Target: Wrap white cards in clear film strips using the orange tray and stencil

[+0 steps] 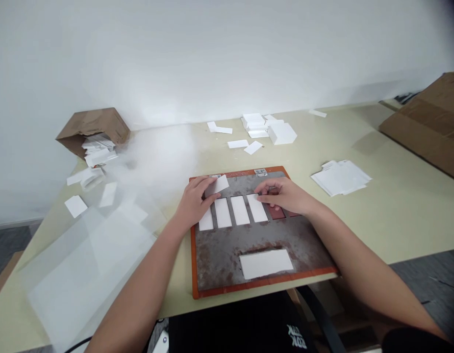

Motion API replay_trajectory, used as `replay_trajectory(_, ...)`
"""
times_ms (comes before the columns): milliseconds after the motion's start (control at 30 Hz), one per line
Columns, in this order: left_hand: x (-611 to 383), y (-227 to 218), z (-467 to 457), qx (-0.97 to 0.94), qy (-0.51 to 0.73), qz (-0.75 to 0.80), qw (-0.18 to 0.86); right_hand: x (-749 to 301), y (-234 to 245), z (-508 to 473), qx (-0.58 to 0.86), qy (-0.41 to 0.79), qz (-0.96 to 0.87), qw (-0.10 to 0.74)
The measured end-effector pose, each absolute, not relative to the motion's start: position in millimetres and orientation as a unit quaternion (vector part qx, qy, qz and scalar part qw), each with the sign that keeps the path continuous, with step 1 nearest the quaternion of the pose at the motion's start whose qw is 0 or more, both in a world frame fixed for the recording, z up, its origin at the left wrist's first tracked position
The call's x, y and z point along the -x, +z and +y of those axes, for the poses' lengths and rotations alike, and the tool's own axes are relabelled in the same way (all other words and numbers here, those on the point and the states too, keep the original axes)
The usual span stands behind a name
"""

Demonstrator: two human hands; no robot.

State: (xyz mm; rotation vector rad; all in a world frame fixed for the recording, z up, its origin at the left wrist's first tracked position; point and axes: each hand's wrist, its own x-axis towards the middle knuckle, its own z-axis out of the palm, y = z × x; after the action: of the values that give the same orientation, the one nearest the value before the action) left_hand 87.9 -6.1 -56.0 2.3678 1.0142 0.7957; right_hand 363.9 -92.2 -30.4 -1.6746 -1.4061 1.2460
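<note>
A rusty grey metal plate with an orange border (227,255) lies on the table in front of me. Several white cards sit in its row of slots (239,211), and a larger white card (265,263) lies in a slot near the front. My left hand (193,201) rests on the plate's upper left, fingers closed on a loose white card (217,185). My right hand (286,196) lies fingers-down over the right-hand slots, its fingertips touching the top of a white card (257,207). One empty reddish slot (276,212) shows beside it.
A tipped cardboard box (92,128) spills white cards at far left. Loose cards and a stack (265,128) lie at the back. A pile of white sheets (340,177) sits right. Clear plastic film (83,264) covers the left. Flat cardboard (429,122) lies far right.
</note>
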Motion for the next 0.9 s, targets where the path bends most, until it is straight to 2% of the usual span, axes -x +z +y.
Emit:
replay_trajectory(67,-87.6,-55.0,-6.7,-0.868,0.298,0.345,0.198,-363.8,-29.0,-93.7,0.609,0.442,-0.574,0.322)
replay_trajectory(167,-90.6,-50.1,-12.9,-0.892,0.316,0.283,0.157,-359.9,-27.1,-95.0,0.559,0.332,-0.662,0.374)
replay_trajectory(233,-96.2,-45.4,-20.7,-0.895,0.323,0.254,0.174,-356.0,-26.1,-95.6,0.515,0.260,-0.703,0.415)
replay_trajectory(300,-103.5,-40.5,-29.7,-0.880,0.331,0.248,0.235,-352.6,-25.1,-96.8,0.479,0.222,-0.722,0.447)
replay_trajectory(433,-116.2,-32.8,-43.1,-0.831,0.331,0.256,0.365,-350.3,-24.2,-101.1,0.453,0.206,-0.725,0.477)
replay_trajectory(567,-120.4,-27.6,-47.8,-0.792,0.311,0.255,0.459,-351.0,-24.2,-104.3,0.464,0.215,-0.722,0.465)
replay_trajectory(733,-121.1,-26.5,-50.9,-0.760,0.286,0.252,0.526,-349.1,-22.3,-106.7,0.511,0.236,-0.712,0.419)
replay_trajectory(900,-123.2,-26.6,-53.7,-0.732,0.270,0.255,0.571,-347.2,-23.4,-106.9,0.511,0.247,-0.706,0.424)
